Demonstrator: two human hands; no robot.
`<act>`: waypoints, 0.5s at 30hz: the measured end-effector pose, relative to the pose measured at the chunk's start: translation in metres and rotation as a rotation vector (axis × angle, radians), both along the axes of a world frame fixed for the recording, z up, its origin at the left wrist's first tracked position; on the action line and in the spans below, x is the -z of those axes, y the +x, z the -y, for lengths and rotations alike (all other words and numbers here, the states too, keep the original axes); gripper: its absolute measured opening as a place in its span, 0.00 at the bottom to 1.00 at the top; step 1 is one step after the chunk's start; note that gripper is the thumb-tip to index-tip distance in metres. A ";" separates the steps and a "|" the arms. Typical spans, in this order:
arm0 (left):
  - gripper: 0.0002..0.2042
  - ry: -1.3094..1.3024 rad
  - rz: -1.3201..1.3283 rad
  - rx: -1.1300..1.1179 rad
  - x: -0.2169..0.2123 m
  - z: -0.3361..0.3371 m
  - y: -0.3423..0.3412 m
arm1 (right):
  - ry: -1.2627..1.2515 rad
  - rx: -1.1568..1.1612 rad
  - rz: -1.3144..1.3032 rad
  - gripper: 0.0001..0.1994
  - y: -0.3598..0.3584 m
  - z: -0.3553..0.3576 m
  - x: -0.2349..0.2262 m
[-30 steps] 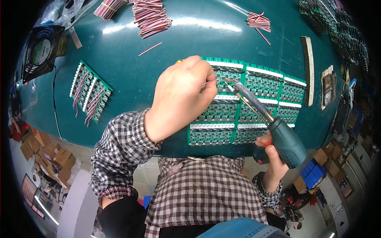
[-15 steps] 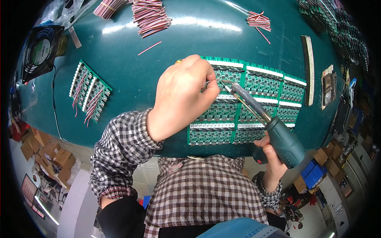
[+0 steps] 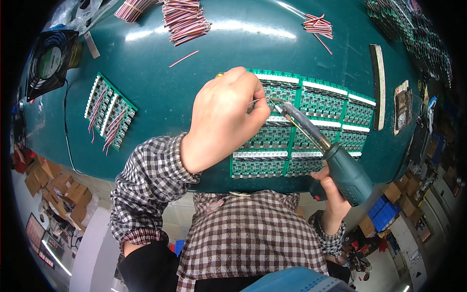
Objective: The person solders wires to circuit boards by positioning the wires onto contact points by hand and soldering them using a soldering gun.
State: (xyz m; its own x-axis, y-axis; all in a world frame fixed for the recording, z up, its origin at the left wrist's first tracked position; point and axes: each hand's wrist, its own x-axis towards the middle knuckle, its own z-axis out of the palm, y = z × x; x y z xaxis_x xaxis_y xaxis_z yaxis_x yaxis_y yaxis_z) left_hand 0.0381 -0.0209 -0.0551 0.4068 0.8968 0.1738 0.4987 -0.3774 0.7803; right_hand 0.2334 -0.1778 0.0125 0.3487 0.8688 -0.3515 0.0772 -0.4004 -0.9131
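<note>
Left hand [image 3: 224, 119] is curled over the near-left part of the green circuit board panel [image 3: 311, 126], fingers bunched tight and pinching what looks like a thin wire [image 3: 257, 101], though it's too fine to be sure. Right hand [image 3: 333, 194] is wrapped around the grip of the dark green soldering gun [image 3: 340, 168], fingers closed on the handle just off the panel's near edge. The gun's metal tip [image 3: 278, 102] slants up across the panel and meets the left fingertips over the boards. The panel lies flat on the teal table [image 3: 160, 107]. Left of the panel, well apart, sits a smaller board [image 3: 109, 112] with red wires soldered on. Beyond the panel, at the table's far side, lie bundles of red and white wires [image 3: 185, 19], and one loose wire [image 3: 184, 58] lies between them and the panel. Far left of the panel stands a black fan [image 3: 48, 61].
</note>
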 end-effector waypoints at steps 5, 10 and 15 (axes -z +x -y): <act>0.07 0.001 0.001 -0.003 0.000 0.000 0.000 | -0.021 0.012 -0.003 0.20 0.000 0.000 0.000; 0.07 0.002 -0.001 0.000 0.000 0.000 0.000 | 0.017 0.004 -0.010 0.20 -0.001 0.000 0.000; 0.07 -0.004 -0.006 -0.003 0.000 0.000 0.001 | -0.014 0.020 0.008 0.20 -0.002 0.001 0.000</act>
State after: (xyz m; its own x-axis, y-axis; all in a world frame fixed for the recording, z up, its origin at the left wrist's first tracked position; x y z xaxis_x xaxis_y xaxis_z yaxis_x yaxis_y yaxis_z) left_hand 0.0388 -0.0213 -0.0553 0.4049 0.8989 0.1673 0.5047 -0.3723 0.7789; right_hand 0.2318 -0.1788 0.0122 0.3688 0.8566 -0.3609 0.0761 -0.4148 -0.9067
